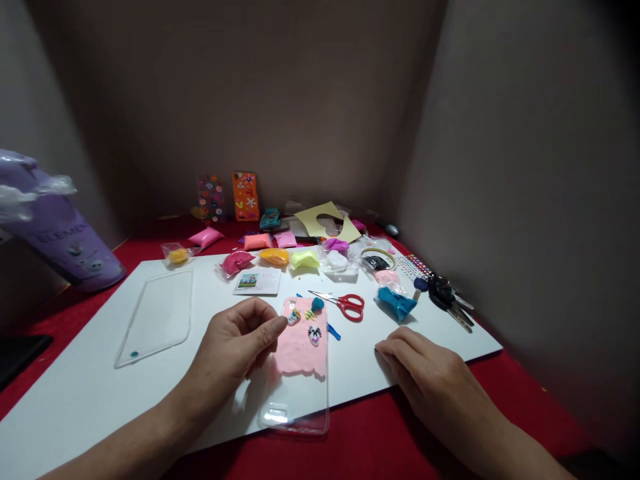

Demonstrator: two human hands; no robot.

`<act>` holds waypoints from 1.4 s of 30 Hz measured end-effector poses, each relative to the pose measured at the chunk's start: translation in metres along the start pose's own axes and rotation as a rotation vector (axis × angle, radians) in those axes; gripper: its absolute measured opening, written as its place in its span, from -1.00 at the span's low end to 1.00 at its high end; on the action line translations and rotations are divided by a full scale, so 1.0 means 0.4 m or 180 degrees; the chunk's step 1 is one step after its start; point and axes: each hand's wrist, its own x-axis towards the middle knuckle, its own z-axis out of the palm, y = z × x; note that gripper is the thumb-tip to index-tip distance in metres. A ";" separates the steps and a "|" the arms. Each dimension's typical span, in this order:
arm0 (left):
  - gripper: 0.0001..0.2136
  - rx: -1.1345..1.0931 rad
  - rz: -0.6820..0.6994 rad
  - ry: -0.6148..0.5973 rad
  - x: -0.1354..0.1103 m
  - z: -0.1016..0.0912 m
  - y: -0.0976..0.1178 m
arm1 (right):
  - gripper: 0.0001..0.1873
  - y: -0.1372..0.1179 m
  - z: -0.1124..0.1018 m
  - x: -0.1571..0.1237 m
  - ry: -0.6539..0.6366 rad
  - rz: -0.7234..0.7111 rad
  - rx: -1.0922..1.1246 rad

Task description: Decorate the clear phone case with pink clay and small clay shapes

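Note:
A clear phone case (295,403) is pinched at its left edge between the thumb and fingers of my left hand (245,337). Pink clay (300,357) with a torn lower edge covers its upper part. Small clay figures sit on the pink, among them a black, white and pink one (314,335) and a teal lump (317,305). My right hand (425,363) is at the board's front edge, fingers curled together; whatever may be in them is hidden. Red-handled scissors (347,307) and a blue tool (334,332), partly behind the case, lie beyond.
On the white board (210,400) lie another clear case (160,313), a picture card (257,282), a blue clay packet (396,303) and keys (453,303). Several clay packets line the back. Decorated cases (245,197) lean on the wall. A purple bag (60,227) stands left.

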 end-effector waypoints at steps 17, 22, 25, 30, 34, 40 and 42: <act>-0.72 -0.0004 -0.0045 -0.0064 0.003 0.000 0.000 | -0.69 -0.015 0.021 -0.030 0.0402 -0.0328 -0.0287; -0.71 -0.0007 -0.0069 -0.0053 0.005 0.002 0.001 | -0.69 -0.016 0.020 -0.031 0.0382 -0.0423 -0.0287; -0.70 -0.0007 -0.0076 -0.0075 0.006 0.001 0.000 | -0.68 -0.016 0.020 -0.034 0.0427 -0.0384 -0.0395; -0.71 -0.0051 -0.0059 -0.0073 0.003 0.001 -0.001 | -0.68 -0.017 0.019 -0.034 0.0373 -0.0445 -0.0295; -0.72 -0.0029 -0.0042 0.0015 -0.004 0.007 0.005 | -0.67 -0.018 0.016 -0.030 0.0404 -0.0303 -0.0339; -0.70 -0.0023 -0.0126 -0.0056 0.002 0.004 0.003 | -0.62 -0.018 -0.012 -0.029 0.0191 -0.0115 0.0323; -0.71 0.0002 -0.0109 -0.0063 0.006 0.000 0.000 | -0.64 -0.008 -0.018 -0.032 0.0231 0.0023 0.0511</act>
